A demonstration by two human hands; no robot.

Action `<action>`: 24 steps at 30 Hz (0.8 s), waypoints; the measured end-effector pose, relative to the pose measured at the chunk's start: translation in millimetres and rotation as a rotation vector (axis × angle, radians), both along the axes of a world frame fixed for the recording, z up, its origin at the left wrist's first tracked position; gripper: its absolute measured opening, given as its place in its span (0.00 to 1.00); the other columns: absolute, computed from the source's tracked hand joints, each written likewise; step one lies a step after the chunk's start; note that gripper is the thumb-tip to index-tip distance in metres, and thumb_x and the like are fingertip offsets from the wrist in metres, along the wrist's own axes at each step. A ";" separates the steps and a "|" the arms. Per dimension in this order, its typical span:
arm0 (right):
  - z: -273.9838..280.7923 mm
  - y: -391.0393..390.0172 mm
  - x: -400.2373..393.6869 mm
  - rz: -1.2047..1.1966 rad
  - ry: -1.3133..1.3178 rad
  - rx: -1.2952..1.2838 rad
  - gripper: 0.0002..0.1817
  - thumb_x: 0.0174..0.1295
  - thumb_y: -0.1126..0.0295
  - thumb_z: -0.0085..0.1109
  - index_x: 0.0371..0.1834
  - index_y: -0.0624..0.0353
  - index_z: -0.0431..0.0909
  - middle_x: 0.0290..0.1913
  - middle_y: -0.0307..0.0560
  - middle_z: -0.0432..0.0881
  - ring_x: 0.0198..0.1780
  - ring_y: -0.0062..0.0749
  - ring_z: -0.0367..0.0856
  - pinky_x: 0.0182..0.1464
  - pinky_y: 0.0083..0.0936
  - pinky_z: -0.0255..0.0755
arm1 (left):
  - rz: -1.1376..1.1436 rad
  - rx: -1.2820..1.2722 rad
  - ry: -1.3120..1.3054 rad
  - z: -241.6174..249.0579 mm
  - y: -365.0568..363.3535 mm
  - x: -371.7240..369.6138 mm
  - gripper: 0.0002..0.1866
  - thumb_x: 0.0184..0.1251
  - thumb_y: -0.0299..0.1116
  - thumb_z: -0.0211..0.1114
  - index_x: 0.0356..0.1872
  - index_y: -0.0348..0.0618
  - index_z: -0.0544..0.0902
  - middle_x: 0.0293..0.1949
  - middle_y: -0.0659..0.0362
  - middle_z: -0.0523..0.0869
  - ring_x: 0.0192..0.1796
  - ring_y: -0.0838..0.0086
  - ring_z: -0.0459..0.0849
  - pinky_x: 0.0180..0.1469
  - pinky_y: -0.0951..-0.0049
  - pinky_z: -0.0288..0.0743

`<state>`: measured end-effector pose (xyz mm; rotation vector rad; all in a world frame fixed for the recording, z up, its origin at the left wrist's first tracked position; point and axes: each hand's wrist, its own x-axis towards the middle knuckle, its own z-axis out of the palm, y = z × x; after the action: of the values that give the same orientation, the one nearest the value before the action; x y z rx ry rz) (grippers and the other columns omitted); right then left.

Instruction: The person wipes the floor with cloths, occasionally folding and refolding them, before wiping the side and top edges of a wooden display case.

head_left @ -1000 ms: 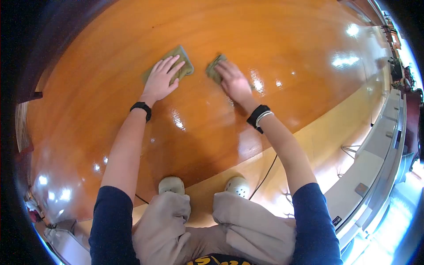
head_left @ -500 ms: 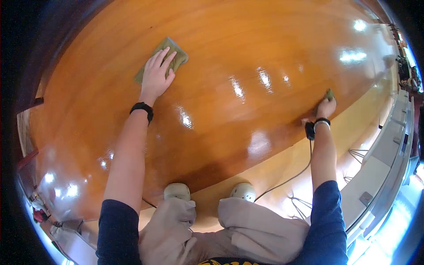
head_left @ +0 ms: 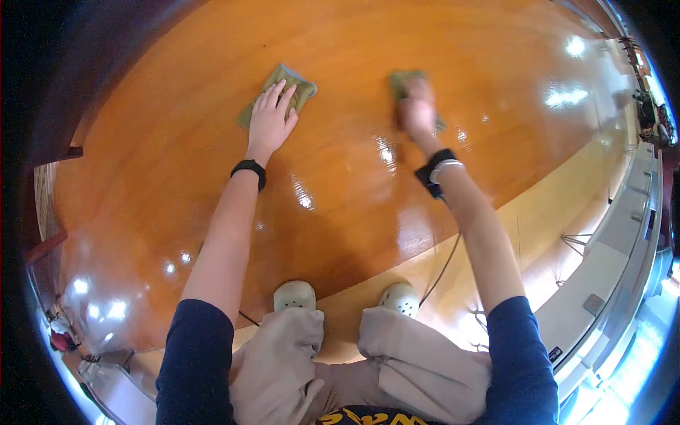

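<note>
My left hand (head_left: pixel 270 126) lies flat with fingers spread on a folded olive-green cloth (head_left: pixel 303 91), which rests on a glossy orange-brown wooden surface (head_left: pixel 333 42). To its right, my right hand (head_left: pixel 419 108) is blurred by motion. It appears closed on a second green cloth (head_left: pixel 405 78), whose edges show above and beside the fingers. The fingers themselves are hard to make out. A dark band sits on each wrist, and a small black device (head_left: pixel 429 180) with a cable hangs at the right one.
Two pale clogs (head_left: pixel 295 295) stand by the near edge of the wooden surface. A thin black cable (head_left: pixel 445 265) runs down from the right wrist. Grey-white cabinets (head_left: pixel 602 273) line the right side, with thin wire legs (head_left: pixel 577 241) close by. Bright light reflections spot the wood.
My right hand has swept left and away from me with its cloth, from near the right edge toward the middle. My left hand and its cloth appear slightly farther right in view.
</note>
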<state>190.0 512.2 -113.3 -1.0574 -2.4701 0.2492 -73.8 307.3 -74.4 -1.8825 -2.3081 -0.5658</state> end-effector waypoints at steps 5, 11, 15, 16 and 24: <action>32.7 -154.0 -104.4 0.649 -0.020 -0.031 0.24 0.55 0.74 0.45 0.59 0.59 0.68 0.64 0.53 0.65 0.69 0.45 0.57 0.71 0.35 0.50 | 0.028 -0.108 0.047 15.8 -55.3 -9.9 0.25 0.59 0.35 0.55 0.60 0.45 0.69 0.60 0.52 0.69 0.59 0.54 0.68 0.62 0.57 0.61; 31.3 -285.7 -64.0 1.195 0.088 -0.126 0.18 0.57 0.71 0.48 0.51 0.60 0.74 0.59 0.53 0.70 0.66 0.46 0.61 0.68 0.35 0.57 | 0.197 -0.268 0.164 24.4 -171.0 -60.0 0.25 0.58 0.37 0.55 0.59 0.48 0.70 0.56 0.51 0.70 0.56 0.56 0.69 0.58 0.57 0.65; 47.1 -281.0 -3.4 1.347 -0.015 -0.220 0.18 0.59 0.72 0.46 0.54 0.58 0.71 0.61 0.49 0.69 0.67 0.42 0.61 0.68 0.34 0.58 | 0.545 -0.363 0.032 39.0 -220.9 -81.4 0.25 0.63 0.42 0.53 0.59 0.44 0.67 0.55 0.48 0.70 0.54 0.51 0.72 0.55 0.55 0.69; 49.6 -265.5 12.7 1.377 -0.012 -0.249 0.19 0.59 0.72 0.46 0.55 0.57 0.70 0.62 0.47 0.68 0.67 0.41 0.61 0.68 0.34 0.58 | 0.720 -0.427 -0.077 44.1 -227.2 -84.2 0.25 0.65 0.43 0.51 0.60 0.42 0.65 0.55 0.45 0.68 0.53 0.48 0.72 0.55 0.53 0.69; 55.9 -75.1 151.9 0.275 0.010 -0.173 0.22 0.53 0.80 0.49 0.54 0.59 0.71 0.60 0.56 0.68 0.61 0.51 0.65 0.66 0.39 0.57 | 1.051 -0.380 0.118 -18.1 -165.1 -82.3 0.18 0.60 0.44 0.55 0.45 0.41 0.73 0.48 0.46 0.74 0.48 0.54 0.77 0.45 0.57 0.75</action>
<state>341.9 437.1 -57.3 -0.7749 -2.6188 0.5600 -156.2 142.2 -92.5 -0.4994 -2.9569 0.1235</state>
